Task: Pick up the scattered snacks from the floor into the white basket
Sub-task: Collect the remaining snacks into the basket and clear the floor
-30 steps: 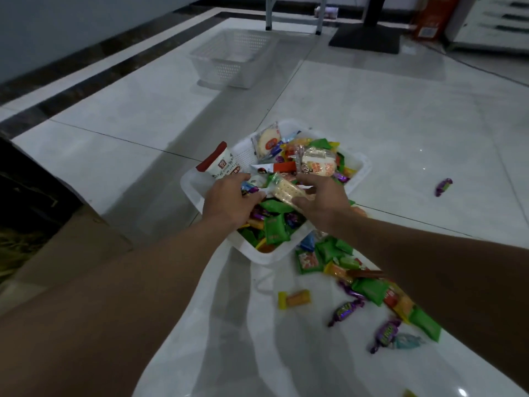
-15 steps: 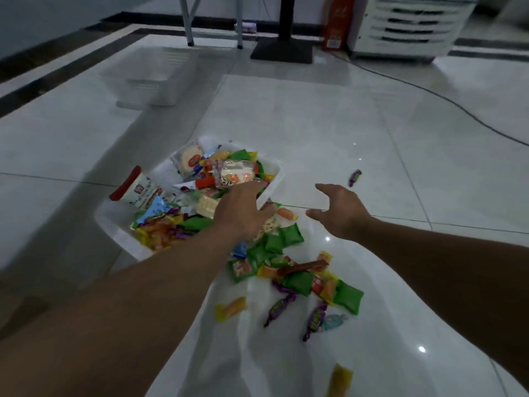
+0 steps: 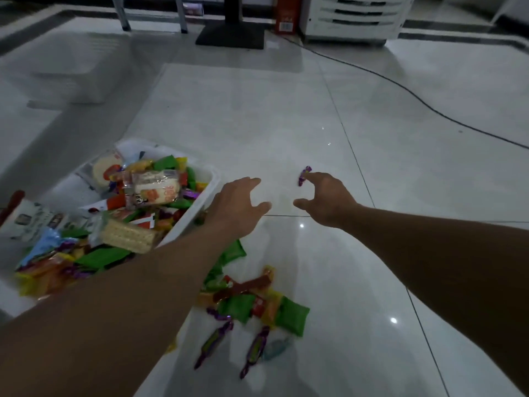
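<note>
white basket (image 3: 197, 207) sits at the left, heaped with snacks (image 3: 154, 187). the left hand (image 3: 237, 204) hovers by its right rim, fingers spread, holding nothing. next along, a lone purple candy (image 3: 304, 175) lies on the floor (image 3: 286, 116), long axis pointing toward the far edge, right at the right hand (image 3: 326, 199), the nearer one: half-curled, thumb apart, empty. bare tile all round, so a clean pinch looks likely. a pile (image 3: 292, 313) waits by the near edge.

You're seeing a dim, soft, slightly blurred view; small glare spots dot the glossy floor (image 3: 400, 173), and edges bend.
</note>
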`<state>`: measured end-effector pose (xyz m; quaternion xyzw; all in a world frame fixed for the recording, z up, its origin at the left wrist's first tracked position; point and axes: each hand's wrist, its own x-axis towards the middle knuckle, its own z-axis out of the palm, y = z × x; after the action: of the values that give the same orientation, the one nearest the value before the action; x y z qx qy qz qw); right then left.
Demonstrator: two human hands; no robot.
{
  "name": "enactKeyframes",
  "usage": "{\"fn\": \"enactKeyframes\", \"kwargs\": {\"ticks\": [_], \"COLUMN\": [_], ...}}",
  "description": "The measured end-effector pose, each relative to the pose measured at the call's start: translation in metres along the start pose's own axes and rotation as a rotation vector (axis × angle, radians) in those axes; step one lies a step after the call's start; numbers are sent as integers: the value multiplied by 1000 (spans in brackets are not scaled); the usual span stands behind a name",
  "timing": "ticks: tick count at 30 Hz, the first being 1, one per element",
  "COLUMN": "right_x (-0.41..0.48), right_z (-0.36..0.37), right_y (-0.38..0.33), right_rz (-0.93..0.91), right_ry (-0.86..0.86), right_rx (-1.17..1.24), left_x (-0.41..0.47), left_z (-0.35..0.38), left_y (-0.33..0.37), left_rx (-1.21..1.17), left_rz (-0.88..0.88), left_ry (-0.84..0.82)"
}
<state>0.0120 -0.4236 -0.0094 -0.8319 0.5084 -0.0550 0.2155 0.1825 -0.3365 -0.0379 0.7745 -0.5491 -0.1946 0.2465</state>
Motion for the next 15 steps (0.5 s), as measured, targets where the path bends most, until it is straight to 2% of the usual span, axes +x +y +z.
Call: {"fn": "enactKeyframes", "kwargs": {"ticks": [5,15], "right_x": [67,174], "right_z": [10,53], "right_y": [42,97], "right_rz": [-26,-72], "right_ry": [-39,-294], "right_rx": [5,-89], "left_x": [43,86], "left_z": [18,70], "left_y": [-9,-48], "left_rx": [34,55], "left_rz": [-82,-243], "left_ry": [26,39]}}
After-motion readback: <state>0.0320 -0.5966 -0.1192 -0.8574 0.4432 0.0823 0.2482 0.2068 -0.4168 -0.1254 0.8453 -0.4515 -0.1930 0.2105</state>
